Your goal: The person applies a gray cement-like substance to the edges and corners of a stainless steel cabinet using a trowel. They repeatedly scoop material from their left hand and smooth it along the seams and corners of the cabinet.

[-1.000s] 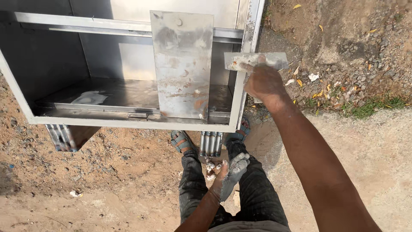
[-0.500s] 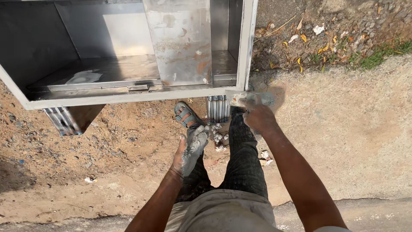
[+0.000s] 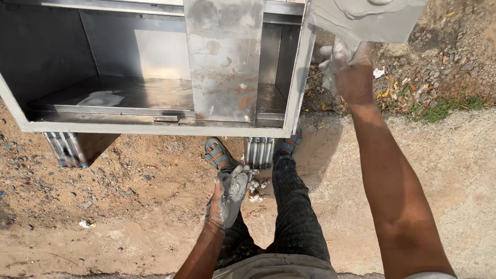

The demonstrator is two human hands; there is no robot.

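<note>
My right hand is raised at the upper right, shut on the lower edge of a flat grey board with a lump of grey paste on it. The board is held just beside the right side wall of an open steel cabinet. My left hand hangs low in front of my left thigh. It is smeared all over with grey paste, its fingers are loosely spread, and nothing shows in it. A stained upright steel panel stands in the middle of the cabinet front.
The cabinet rests on ribbed metal legs. My sandalled feet stand right by its front rail. Bits of whitish paste lie on the dirt. Pale concrete runs along the right, with stones, leaves and grass behind it.
Half a second ago my right hand was low by my legs with the board. It has since risen to the cabinet's right side. My left hand has dropped slightly lower.
</note>
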